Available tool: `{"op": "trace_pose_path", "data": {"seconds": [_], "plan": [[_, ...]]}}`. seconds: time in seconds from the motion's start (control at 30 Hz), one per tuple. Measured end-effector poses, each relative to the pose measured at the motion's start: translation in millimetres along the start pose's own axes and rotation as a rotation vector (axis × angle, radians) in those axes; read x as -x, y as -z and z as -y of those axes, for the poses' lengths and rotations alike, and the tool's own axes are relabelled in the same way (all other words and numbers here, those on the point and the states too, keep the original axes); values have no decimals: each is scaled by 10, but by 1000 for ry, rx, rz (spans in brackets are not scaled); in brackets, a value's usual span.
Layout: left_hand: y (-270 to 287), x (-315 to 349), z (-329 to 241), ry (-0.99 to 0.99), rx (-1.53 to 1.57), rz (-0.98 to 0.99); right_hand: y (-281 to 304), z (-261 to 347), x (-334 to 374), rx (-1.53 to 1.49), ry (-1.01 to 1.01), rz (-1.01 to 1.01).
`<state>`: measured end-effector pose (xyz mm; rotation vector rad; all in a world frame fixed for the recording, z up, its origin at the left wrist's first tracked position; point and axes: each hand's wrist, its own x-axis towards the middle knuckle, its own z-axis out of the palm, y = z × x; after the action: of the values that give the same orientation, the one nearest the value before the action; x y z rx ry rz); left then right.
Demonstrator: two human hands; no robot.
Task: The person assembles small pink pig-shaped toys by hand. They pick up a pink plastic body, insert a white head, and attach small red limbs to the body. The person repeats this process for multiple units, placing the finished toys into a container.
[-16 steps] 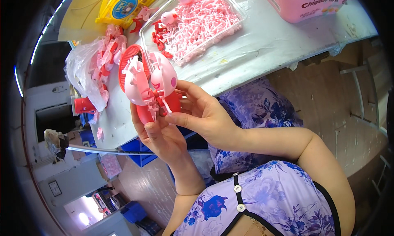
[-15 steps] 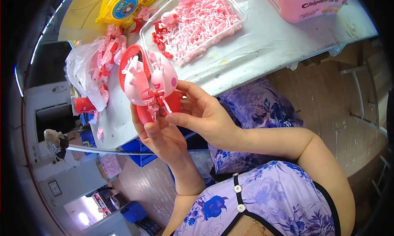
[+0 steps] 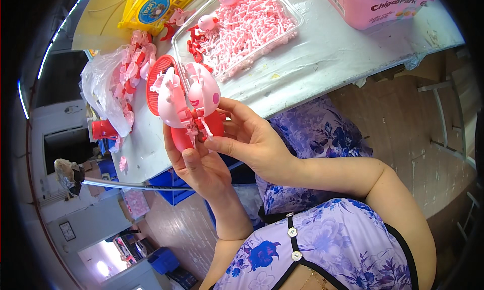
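A pink and red plastic toy figure [image 3: 203, 94] is held up over the table's near edge, its two shell halves parted at the top like a split head. The right half bears a painted smile and a magenta cheek spot. My left hand [image 3: 199, 166] supports the red lower body from below, thumb against its front. With its fingers around the right side, my right hand [image 3: 252, 141] pinches a small pale pink rod [image 3: 207, 128] between the halves. The rod's inner end is hard to make out.
Beyond the toy, a clear tray [image 3: 297, 22] holds many small pink rods. A red basket [image 3: 154, 96] stands behind the toy. Farther left are a plastic bag [image 3: 103, 88] with pink parts and a yellow basket [image 3: 132, 10]. A pink tub [image 3: 363, 12] sits at the far right.
The toy has shifted slightly right and turned a little, with my left hand moving along. Both hands keep their hold, and the right hand stays nearly in place.
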<state>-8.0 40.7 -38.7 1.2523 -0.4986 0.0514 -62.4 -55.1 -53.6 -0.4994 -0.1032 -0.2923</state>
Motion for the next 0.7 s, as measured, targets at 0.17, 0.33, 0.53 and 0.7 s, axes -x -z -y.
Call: {"op": "trace_pose_path", "data": {"seconds": [0.17, 0.33, 0.53, 0.7], "plan": [[-37, 67, -17, -16, -23, 7, 6, 16, 6, -8, -30, -3], [-25, 125, 50, -84, -96, -24, 21, 2, 9, -36, 15, -36], [-3, 117, 78, -152, -164, -26, 69, 80, 2, -35, -71, -18], [-9, 113, -10, -157, -215, 9, 74, 95, 18, -68, -67, 8]]}}
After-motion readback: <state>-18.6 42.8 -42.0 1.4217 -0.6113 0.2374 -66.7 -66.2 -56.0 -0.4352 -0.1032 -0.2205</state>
